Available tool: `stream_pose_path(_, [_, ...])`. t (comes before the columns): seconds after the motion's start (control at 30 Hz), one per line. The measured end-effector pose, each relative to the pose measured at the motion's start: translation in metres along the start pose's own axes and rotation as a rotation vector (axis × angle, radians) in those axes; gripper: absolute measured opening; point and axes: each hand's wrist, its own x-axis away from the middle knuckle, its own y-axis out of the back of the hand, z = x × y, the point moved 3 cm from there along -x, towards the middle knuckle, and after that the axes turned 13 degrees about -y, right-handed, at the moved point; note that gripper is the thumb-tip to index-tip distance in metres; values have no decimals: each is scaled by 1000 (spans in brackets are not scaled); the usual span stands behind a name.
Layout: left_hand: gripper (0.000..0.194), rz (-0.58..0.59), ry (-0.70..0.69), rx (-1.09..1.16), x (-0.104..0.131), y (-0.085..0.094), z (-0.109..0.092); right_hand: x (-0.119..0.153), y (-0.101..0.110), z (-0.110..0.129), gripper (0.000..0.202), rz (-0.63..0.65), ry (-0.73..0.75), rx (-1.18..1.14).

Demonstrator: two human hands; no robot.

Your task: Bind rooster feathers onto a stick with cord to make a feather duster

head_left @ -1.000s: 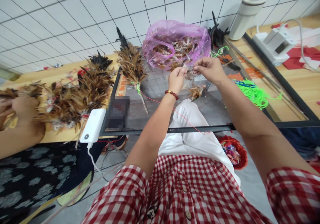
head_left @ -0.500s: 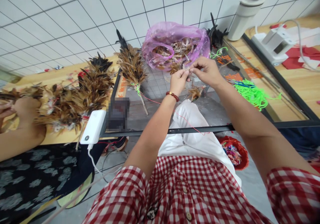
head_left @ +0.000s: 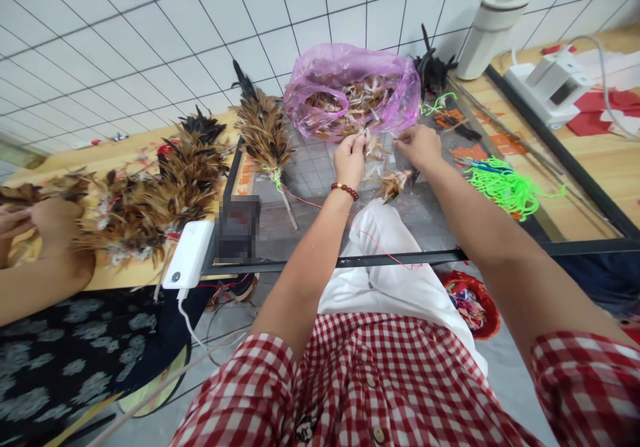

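My left hand (head_left: 349,158), with a bead bracelet (head_left: 345,190) at its wrist, is closed in a pinch on small brown feathers by the front of a purple plastic bag (head_left: 306,80). Loose brown and white feathers (head_left: 367,94) fill the bag. My right hand (head_left: 421,147) is a little to the right, its fingertips pressed together; whatever they pinch is too small to make out. Between and below the hands lies a small bunch of feathers (head_left: 391,186) on the glass-topped surface. A feather duster (head_left: 265,130) bound with green and red string lies to the left.
A co-worker's arm (head_left: 45,260) is at the left, beside more feather bundles (head_left: 165,194). Green cord (head_left: 500,187), black feathers (head_left: 436,70), a white bottle (head_left: 493,30) and a power strip (head_left: 543,97) are at the right. A white power bank (head_left: 187,254) sits at the front edge.
My hands were together at the fingertips and have come apart. The left has dropped slightly; the right has moved down and right.
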Motion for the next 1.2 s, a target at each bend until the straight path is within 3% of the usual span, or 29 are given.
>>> stream_pose_path(0.1, [31,12,52,42,2,-4,3,15,-3,25,23,19,-64,-263])
stream_pose_path(0.2, [32,6,128,112,2,-7,11,36,-2,58,29,124,-9,-566])
stream_pose_path(0.37, [30,-83,240,264,-1,-7,24,62,-2,88,38,166,-10,-690])
stream_pose_path(0.6, [28,-29,307,489,0,-12,17,71,-12,93,41,206,0,-640])
stream_pose_path(0.7, [28,-39,303,503,2,-12,11,68,-8,91,45,240,17,-638])
stream_pose_path(0.83, [22,-18,306,484,5,-12,3,59,4,88,51,235,37,-804])
stream_pose_path(1.07, [22,141,384,553,12,-20,-6,55,12,88,59,579,-40,-908])
stream_pose_path(1.2, [24,224,382,538,15,-21,-9,58,16,89,55,606,-85,-961])
